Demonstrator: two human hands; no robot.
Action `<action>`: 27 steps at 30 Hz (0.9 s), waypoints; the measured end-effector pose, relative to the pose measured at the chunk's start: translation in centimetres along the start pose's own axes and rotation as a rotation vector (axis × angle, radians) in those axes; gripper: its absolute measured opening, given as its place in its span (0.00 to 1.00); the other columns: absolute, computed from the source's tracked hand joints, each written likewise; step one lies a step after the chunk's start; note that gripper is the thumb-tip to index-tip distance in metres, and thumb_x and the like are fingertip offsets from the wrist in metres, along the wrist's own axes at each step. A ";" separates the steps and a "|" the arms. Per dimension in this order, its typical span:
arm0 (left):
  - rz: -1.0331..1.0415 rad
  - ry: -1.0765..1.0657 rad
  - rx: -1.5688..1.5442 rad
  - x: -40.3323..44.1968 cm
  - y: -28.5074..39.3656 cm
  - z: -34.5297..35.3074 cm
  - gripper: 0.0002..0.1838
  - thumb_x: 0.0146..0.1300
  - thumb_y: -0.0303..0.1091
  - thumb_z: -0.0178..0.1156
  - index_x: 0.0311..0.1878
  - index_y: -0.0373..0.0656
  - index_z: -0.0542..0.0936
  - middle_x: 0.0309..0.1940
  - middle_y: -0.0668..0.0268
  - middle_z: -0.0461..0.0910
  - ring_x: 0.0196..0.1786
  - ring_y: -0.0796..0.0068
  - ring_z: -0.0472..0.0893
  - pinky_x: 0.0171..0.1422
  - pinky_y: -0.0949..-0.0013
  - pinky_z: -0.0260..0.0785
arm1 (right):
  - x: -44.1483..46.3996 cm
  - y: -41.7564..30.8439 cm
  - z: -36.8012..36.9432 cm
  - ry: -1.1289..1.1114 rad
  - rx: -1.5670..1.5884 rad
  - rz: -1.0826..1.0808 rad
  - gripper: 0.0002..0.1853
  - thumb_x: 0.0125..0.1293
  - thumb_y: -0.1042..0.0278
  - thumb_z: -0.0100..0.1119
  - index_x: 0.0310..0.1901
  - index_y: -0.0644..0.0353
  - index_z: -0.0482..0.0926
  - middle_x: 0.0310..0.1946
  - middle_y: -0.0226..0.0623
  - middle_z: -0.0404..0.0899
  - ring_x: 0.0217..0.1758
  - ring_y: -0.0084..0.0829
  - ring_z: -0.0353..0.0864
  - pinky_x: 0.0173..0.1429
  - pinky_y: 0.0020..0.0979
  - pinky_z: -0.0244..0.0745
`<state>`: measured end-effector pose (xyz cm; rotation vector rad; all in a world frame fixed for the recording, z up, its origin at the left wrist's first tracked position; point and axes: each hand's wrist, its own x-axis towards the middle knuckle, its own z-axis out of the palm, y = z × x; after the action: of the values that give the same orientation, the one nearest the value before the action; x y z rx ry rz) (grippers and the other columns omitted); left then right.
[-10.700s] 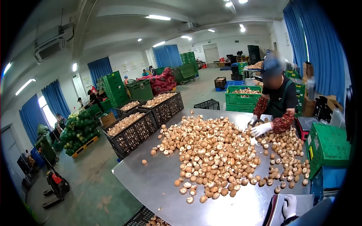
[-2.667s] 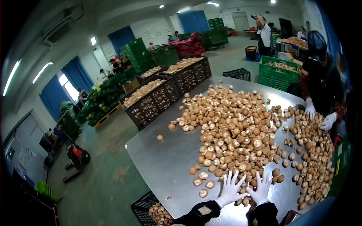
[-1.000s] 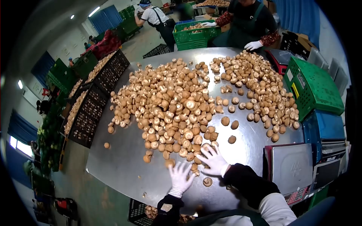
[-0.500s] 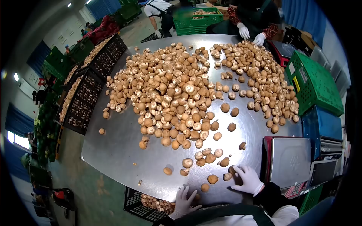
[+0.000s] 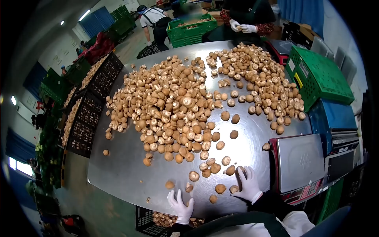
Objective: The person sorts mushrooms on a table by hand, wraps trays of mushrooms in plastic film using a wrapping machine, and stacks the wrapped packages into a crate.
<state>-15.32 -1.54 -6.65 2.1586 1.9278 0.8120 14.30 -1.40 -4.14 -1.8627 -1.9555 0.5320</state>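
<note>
Brown mushrooms (image 5: 173, 106) lie in a large pile on the metal table (image 5: 118, 173), with several loose ones near its front edge. My left hand (image 5: 181, 207), in a white glove, is at the front edge with its fingers apart, just below two loose mushrooms; it holds nothing. To the right, my white-gloved right hand (image 5: 248, 185) rests low over the table, fingers spread, touching or beside mushrooms at its left side. A second pile of mushrooms (image 5: 264, 79) covers the table's right part.
A scale (image 5: 301, 162) and green crate (image 5: 319, 75) stand at the right. Across the table a co-worker's gloved hands (image 5: 242, 27) hold a mushroom. Another person (image 5: 154, 19) bends by a green crate (image 5: 191, 29). Black crates (image 5: 89, 122) stand left; another (image 5: 148, 221) is below the front edge.
Since half a second ago, my left hand has shifted left and up, my right hand slightly left. The co-worker's hands have left the pile and come together around a mushroom. The view has shifted somewhat.
</note>
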 end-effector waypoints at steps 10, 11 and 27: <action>0.007 -0.206 -0.093 -2.7 -1.1 0.4 0.61 0.33 0.50 0.78 0.68 0.38 0.53 0.66 0.36 0.45 0.68 0.36 0.49 0.70 0.43 0.44 | 1.0 0.8 2.9 -0.096 0.012 -0.205 0.55 0.38 0.42 0.72 0.67 0.54 0.54 0.65 0.57 0.46 0.68 0.68 0.41 0.68 0.61 0.45; -0.101 -0.150 -0.081 -1.5 -1.2 0.2 0.61 0.33 0.49 0.78 0.68 0.38 0.53 0.66 0.37 0.44 0.69 0.37 0.49 0.70 0.44 0.43 | 1.5 0.8 3.5 -0.102 0.040 -0.275 0.55 0.38 0.42 0.72 0.67 0.53 0.55 0.65 0.57 0.47 0.68 0.68 0.41 0.68 0.61 0.45; -0.040 -0.260 -0.345 14.7 1.6 6.5 0.58 0.39 0.42 0.75 0.70 0.36 0.50 0.68 0.39 0.46 0.71 0.47 0.50 0.73 0.57 0.47 | 14.4 -5.0 3.3 -0.015 -0.190 -0.329 0.37 0.49 0.52 0.60 0.63 0.49 0.65 0.65 0.43 0.59 0.70 0.50 0.52 0.67 0.64 0.44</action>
<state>-10.28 13.84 -7.03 1.9070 1.5684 0.7491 7.69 12.70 -4.15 -1.5917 -2.3294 0.2692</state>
